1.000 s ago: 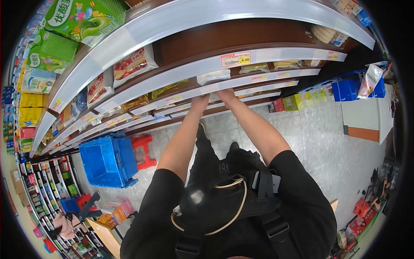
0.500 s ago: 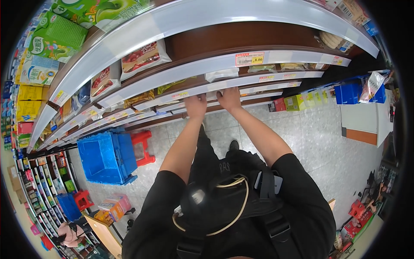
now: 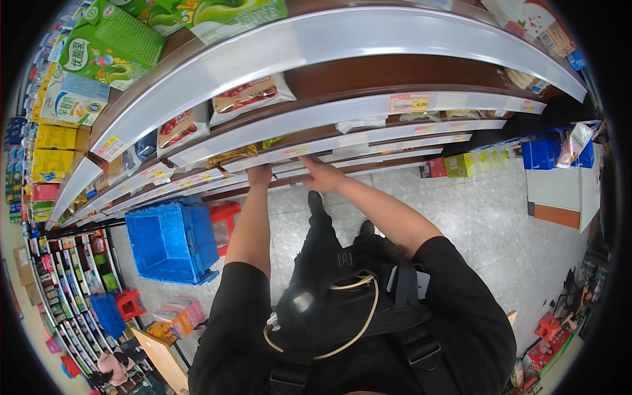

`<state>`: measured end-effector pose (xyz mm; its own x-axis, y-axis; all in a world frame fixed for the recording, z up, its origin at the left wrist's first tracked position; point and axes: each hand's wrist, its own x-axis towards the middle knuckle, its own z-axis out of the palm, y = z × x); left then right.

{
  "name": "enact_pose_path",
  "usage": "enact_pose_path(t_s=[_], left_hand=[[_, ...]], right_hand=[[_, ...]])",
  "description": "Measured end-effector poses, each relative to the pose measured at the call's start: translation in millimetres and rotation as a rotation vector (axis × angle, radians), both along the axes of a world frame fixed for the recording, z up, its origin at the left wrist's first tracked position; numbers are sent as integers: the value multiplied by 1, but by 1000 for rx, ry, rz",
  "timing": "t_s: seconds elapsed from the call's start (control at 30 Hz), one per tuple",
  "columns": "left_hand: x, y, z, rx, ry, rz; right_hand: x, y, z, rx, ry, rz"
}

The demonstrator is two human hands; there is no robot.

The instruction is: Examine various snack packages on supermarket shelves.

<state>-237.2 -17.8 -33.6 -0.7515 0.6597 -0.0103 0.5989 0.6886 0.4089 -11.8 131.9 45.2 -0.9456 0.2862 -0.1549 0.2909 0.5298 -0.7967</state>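
My left hand [image 3: 260,175] is reaching under the shelf edge [image 3: 329,145], fingers hidden, so can't tell its grip. My right hand [image 3: 322,176] is reaching in beside it, thumb and fingers spreading apart. A golden packet [image 3: 234,155] is lying on that shelf, near my left hand. Blue crate [image 3: 197,240] is standing left, beside a red stool [image 3: 225,220].

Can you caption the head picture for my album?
Bare left hand and bare right hand at brown, white-edged shelves; blue plastic crate at left.
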Motion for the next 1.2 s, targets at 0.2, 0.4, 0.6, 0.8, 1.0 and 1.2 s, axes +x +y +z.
enact_pose_path(t_s=[0.2,0.4,0.6,0.8,1.0,1.2], left_hand=[[-28,-33,-69,151,-431,82],[16,13,14,336,-1133,478],[13,-12,42,328,-1220,403],[22,8,54,448,-1196,578],[17,3,44,612,-1233,613],[6,7,31,613,-1424,592]], right_hand=[[-54,-18,-30,-286,-108,-89],[-51,3,-56,-695,-82,-312],[-78,-13,-15,-944,-186,-392],[-83,-2,-47,-51,-154,-248],[-102,22,-94,78,-109,-132],[-119,27,-181,-36,295,-237]])
